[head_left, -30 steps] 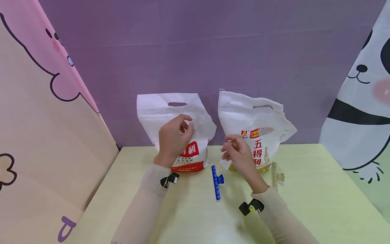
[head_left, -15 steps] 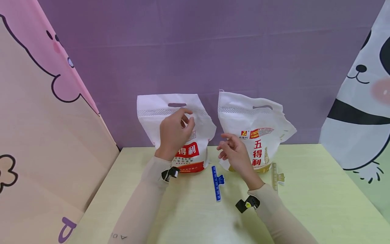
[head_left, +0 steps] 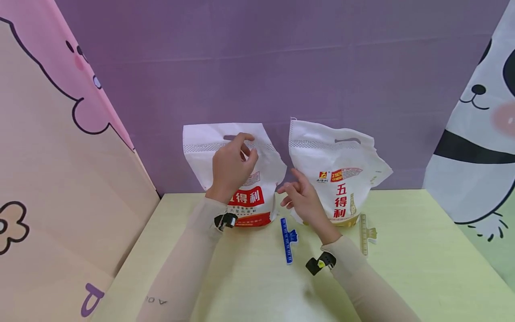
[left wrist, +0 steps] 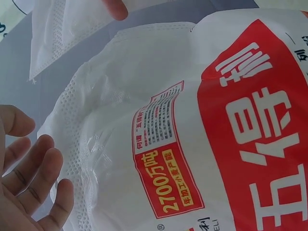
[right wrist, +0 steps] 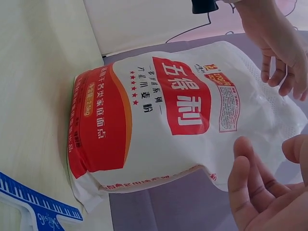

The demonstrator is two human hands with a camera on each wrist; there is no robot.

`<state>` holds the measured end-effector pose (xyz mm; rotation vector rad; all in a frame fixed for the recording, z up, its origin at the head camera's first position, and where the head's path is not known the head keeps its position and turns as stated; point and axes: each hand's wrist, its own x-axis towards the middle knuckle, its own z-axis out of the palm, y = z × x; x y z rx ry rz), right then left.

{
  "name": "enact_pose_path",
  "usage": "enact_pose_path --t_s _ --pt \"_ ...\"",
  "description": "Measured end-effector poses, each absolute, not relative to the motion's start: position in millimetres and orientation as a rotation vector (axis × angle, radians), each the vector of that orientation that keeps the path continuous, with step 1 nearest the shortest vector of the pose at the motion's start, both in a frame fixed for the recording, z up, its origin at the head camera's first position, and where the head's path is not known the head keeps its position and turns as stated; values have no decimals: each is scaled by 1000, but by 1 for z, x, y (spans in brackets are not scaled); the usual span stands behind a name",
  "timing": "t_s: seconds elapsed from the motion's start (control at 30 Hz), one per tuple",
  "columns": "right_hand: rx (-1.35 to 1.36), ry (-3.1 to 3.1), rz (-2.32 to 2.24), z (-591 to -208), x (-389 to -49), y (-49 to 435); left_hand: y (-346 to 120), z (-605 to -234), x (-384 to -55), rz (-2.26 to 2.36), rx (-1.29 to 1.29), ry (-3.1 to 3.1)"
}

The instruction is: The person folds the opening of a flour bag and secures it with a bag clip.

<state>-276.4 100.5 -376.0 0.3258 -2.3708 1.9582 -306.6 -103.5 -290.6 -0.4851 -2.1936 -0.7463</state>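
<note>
Two white flour bags stand side by side. The left flour bag (head_left: 246, 197) has a red label and base, the right flour bag (head_left: 342, 161) a gold base. My left hand (head_left: 231, 167) hovers before the left bag's upper part, overlapping its handle slot in the head view, fingers loosely bent and holding nothing. In the left wrist view those fingers (left wrist: 33, 168) lie beside the bag's dotted band. My right hand (head_left: 303, 201) is in the gap between the bags, also holding nothing. The right wrist view shows its fingers (right wrist: 248, 178) close over the left flour bag's side.
A blue ruler-like bag clip (head_left: 286, 241) lies on the pale table (head_left: 257, 286) between the bags, and a gold clip (head_left: 364, 235) before the right bag. Behind stands a purple backdrop (head_left: 257, 67), with printed cartoon panels at both sides.
My left hand has risen slightly toward the handle slot of the left bag. My right hand has moved left and a little up, away from the right bag's front. Bags and clips stay put.
</note>
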Motion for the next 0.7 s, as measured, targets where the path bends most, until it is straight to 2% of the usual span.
enact_pose_path --t_s 0.7 --pt "257 -2275 2166 -375 -309 77 -100 -280 -317 -706 -507 -2262"
